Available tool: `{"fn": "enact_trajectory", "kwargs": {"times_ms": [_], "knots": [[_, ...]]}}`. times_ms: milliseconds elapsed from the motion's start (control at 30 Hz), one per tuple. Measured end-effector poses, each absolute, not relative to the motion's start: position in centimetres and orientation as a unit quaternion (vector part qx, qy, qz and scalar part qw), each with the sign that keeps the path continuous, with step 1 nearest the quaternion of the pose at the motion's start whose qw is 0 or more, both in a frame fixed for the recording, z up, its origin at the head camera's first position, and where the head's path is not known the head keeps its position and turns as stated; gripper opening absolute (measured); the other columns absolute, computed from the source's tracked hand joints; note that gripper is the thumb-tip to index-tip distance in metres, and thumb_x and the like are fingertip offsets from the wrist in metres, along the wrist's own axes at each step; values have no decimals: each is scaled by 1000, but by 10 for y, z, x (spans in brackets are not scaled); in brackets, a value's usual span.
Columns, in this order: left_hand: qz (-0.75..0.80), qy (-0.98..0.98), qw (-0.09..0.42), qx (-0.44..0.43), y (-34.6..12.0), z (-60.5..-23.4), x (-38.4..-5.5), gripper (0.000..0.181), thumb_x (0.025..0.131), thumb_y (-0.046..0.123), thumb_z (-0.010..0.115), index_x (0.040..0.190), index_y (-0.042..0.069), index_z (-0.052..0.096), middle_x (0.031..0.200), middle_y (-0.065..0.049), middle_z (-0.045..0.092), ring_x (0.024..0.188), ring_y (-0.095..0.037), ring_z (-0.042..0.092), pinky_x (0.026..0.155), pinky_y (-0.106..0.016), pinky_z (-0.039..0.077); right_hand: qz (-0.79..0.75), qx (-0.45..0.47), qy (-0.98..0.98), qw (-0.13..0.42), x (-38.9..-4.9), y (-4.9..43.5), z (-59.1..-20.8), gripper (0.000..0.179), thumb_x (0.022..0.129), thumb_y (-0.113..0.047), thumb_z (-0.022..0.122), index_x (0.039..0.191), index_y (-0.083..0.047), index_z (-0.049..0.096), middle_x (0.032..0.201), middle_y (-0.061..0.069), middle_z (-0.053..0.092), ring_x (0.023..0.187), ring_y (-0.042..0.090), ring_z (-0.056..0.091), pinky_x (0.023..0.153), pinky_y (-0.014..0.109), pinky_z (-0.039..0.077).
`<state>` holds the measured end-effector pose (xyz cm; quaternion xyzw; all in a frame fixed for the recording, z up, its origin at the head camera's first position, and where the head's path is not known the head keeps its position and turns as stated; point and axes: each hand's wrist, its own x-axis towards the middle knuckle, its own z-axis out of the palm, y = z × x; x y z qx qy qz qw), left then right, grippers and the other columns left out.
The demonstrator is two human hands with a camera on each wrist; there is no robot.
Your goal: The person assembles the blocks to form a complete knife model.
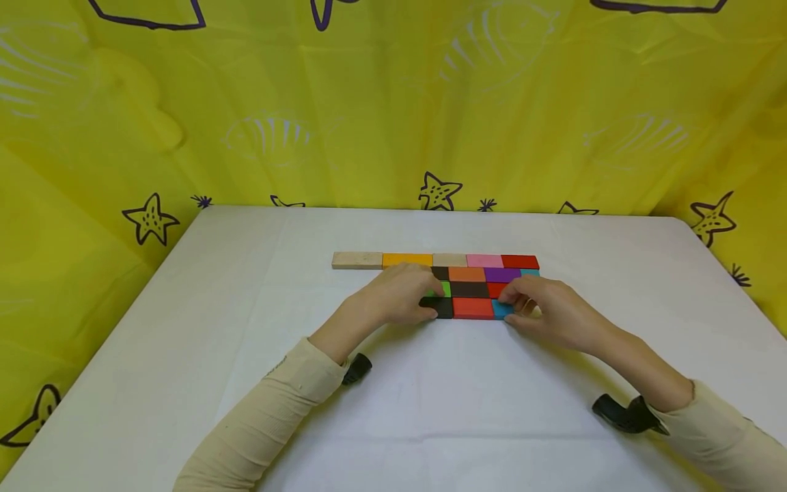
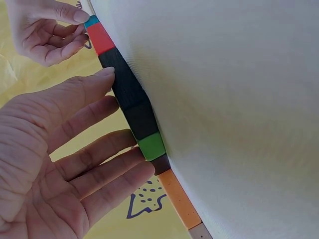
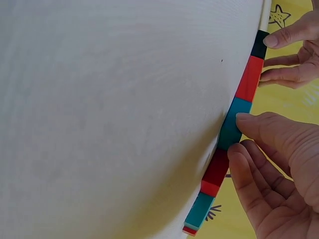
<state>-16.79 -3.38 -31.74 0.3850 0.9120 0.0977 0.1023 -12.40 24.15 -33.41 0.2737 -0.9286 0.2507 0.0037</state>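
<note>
Colored wooden blocks lie flat in adjoining rows on the table. My left hand (image 1: pixel 406 294) is at the left side of the nearer rows. Its thumb touches the black block (image 2: pixel 122 79), and its fairly straight fingers reach the green block (image 2: pixel 152 146) and a dark brown one (image 2: pixel 161 164). At the right end, my right hand (image 1: pixel 556 311) pinches the blue block (image 3: pixel 235 122) between thumb and curled index finger. A red block (image 1: pixel 472 309) lies between the black and blue ones in the front row. My hands partly cover the rows' ends.
The back row, with a plain wood block (image 1: pixel 356 260), a yellow-orange one (image 1: pixel 407 260) and a pink one (image 1: pixel 484 260), extends farther left than the nearer rows. White cloth covers the table (image 1: pixel 430 396). Behind it hangs a yellow patterned curtain (image 1: pixel 381 102).
</note>
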Motion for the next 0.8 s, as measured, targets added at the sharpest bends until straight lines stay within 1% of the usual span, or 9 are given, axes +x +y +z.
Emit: {"fn": "enact_trajectory", "kwargs": {"times_ms": [233, 400, 600, 800], "knots": [[100, 911, 102, 386, -34, -318, -167, 32, 95, 22, 74, 125, 12, 74, 123, -3, 71, 116, -21, 63, 101, -38, 48, 254, 271, -928, 0, -125, 241, -335, 24, 81, 1, 82, 100, -8, 70, 92, -4, 67, 84, 11, 62, 75, 27, 56], [100, 912, 101, 384, -35, -319, -168, 32, 95, 23, 74, 125, 13, 74, 122, -3, 70, 115, -20, 62, 100, -38, 48, 250, 267, -931, 0, -124, 243, -333, 25, 82, -4, 84, 102, -9, 70, 92, -5, 67, 85, 12, 63, 74, 30, 55], [91, 912, 104, 386, -36, -320, -167, 36, 95, 25, 75, 128, 13, 72, 122, -3, 69, 110, -19, 61, 97, -35, 50, 271, 264, -925, 22, -117, 245, -335, 23, 84, -11, 85, 102, -9, 72, 93, -7, 69, 85, 11, 63, 74, 29, 56], [95, 911, 101, 388, -41, -315, -165, 37, 96, 29, 73, 130, 13, 70, 120, -3, 68, 105, -16, 59, 90, -33, 51, 317, 273, -907, 47, -106, 249, -338, 17, 88, -12, 81, 101, -14, 71, 94, -12, 68, 87, 5, 64, 75, 25, 56]]}}
